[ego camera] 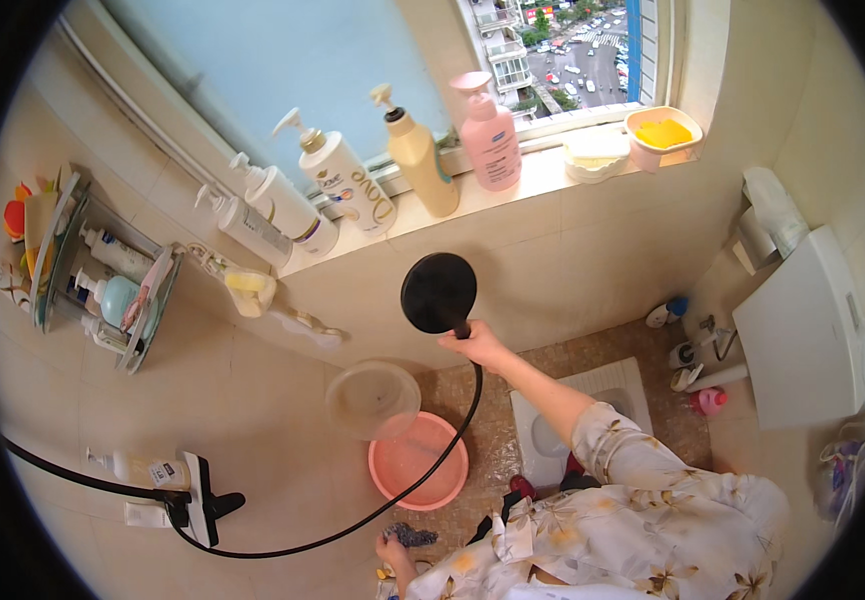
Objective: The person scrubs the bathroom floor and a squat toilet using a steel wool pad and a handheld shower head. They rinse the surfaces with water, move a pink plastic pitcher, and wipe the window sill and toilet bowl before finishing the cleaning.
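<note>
My right hand (pixel 483 346) grips the handle of a black shower head (pixel 440 292), raised in front of the wall below the window ledge. Its black hose (pixel 444 459) hangs from my hand and curves left to a wall-mounted shower fitting (pixel 196 501). Low at the bottom of the view, my left hand (pixel 396 555) holds a dark grey, crumpled scrubber or cloth (pixel 411 535). A pink plastic basin (pixel 376 480) stands on the floor between my hands. A translucent round basin (pixel 339 397) partly overlaps its far rim.
A squat toilet (pixel 631 386) is set in the wet-looking tiled floor (pixel 492 427). Several pump bottles (pixel 489 142) and soap dishes (pixel 596 157) line the ledge (pixel 541 187). Left is a corner shelf (pixel 159 315) with toiletries; right, a white cistern (pixel 800 337) and floor bottles (pixel 706 401).
</note>
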A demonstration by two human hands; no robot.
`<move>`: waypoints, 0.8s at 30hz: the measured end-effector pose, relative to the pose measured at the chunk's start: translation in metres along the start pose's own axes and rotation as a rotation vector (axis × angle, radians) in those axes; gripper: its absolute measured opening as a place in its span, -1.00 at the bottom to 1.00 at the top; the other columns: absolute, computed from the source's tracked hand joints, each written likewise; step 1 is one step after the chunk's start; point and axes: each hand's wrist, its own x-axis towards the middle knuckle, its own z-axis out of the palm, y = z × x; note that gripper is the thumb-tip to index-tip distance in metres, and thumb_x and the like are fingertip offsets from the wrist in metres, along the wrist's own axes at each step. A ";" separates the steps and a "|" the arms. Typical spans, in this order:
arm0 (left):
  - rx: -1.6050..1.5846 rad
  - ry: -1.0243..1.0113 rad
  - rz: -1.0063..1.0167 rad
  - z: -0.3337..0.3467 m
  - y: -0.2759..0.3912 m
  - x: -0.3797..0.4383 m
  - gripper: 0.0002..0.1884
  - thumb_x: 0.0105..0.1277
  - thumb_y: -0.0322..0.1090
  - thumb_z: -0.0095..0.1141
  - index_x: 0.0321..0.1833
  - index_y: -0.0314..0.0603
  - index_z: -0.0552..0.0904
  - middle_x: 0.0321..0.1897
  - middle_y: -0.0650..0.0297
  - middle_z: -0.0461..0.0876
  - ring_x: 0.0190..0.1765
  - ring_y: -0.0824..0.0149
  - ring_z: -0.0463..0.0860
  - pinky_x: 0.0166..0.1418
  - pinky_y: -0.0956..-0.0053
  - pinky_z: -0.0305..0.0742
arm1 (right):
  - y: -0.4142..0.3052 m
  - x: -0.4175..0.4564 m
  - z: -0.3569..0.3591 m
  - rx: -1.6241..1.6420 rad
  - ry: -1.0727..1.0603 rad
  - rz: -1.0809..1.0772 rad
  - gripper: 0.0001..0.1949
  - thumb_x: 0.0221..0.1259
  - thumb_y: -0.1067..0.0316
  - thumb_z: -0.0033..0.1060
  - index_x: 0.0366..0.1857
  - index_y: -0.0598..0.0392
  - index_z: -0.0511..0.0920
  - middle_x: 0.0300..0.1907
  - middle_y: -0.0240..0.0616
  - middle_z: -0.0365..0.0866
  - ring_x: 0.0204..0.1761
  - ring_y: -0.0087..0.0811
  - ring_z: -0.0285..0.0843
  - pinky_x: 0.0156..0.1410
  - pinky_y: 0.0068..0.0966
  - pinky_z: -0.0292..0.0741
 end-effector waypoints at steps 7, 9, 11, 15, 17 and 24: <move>0.139 0.030 0.032 -0.056 -0.025 0.005 -0.76 0.20 -0.56 0.12 -0.06 -0.43 0.60 -0.24 0.10 0.67 -0.26 0.27 0.66 -0.24 0.37 0.59 | 0.029 -0.029 -0.002 0.211 0.498 0.003 -0.77 0.17 0.27 0.39 -0.55 0.02 0.51 -0.61 -0.58 0.39 -0.55 -0.70 0.25 -0.44 -0.58 0.20; 0.170 -0.005 0.051 -0.050 -0.019 0.011 -0.78 0.21 -0.53 0.14 -0.09 -0.42 0.61 -0.27 0.11 0.67 -0.27 0.29 0.65 -0.23 0.38 0.58 | 0.028 -0.043 -0.015 0.125 0.451 -0.004 -0.75 0.15 0.25 0.42 -0.57 0.03 0.51 -0.61 -0.57 0.43 -0.54 -0.69 0.29 -0.44 -0.60 0.23; 0.198 -0.044 0.068 -0.030 -0.012 0.011 -0.81 0.21 -0.50 0.17 -0.12 -0.42 0.63 -0.30 0.13 0.68 -0.28 0.30 0.65 -0.23 0.39 0.57 | 0.028 -0.054 -0.012 0.011 0.363 0.008 -0.74 0.13 0.23 0.43 -0.58 0.08 0.54 -0.61 -0.54 0.45 -0.53 -0.68 0.32 -0.43 -0.59 0.27; 0.229 -0.272 0.465 0.135 0.097 0.051 -0.73 0.25 -0.31 0.24 -0.12 -0.41 0.64 -0.26 0.11 0.69 -0.22 0.27 0.64 -0.10 0.39 0.53 | 0.022 -0.068 -0.006 -0.271 0.261 0.041 -0.76 0.10 0.23 0.47 -0.47 0.20 0.67 -0.60 -0.51 0.51 -0.51 -0.68 0.36 -0.41 -0.56 0.35; 0.449 -0.268 0.769 0.224 0.163 0.067 -0.63 0.25 -0.14 0.25 -0.05 -0.32 0.64 -0.18 0.00 0.66 -0.13 0.05 0.63 0.02 0.25 0.49 | 0.026 -0.071 -0.002 -0.222 0.258 0.010 -0.78 0.10 0.25 0.47 -0.44 0.19 0.69 -0.59 -0.51 0.53 -0.49 -0.69 0.37 -0.39 -0.57 0.37; -0.175 -0.328 0.681 0.467 0.358 -0.007 -0.79 0.26 -0.34 0.24 -0.31 -0.34 0.50 -0.48 0.14 0.57 -0.54 0.29 0.57 -0.50 0.39 0.50 | 0.035 -0.087 -0.015 -0.125 0.214 -0.147 -0.84 0.10 0.38 0.46 -0.31 0.21 0.69 -0.49 -0.52 0.60 -0.42 -0.69 0.44 -0.29 -0.58 0.44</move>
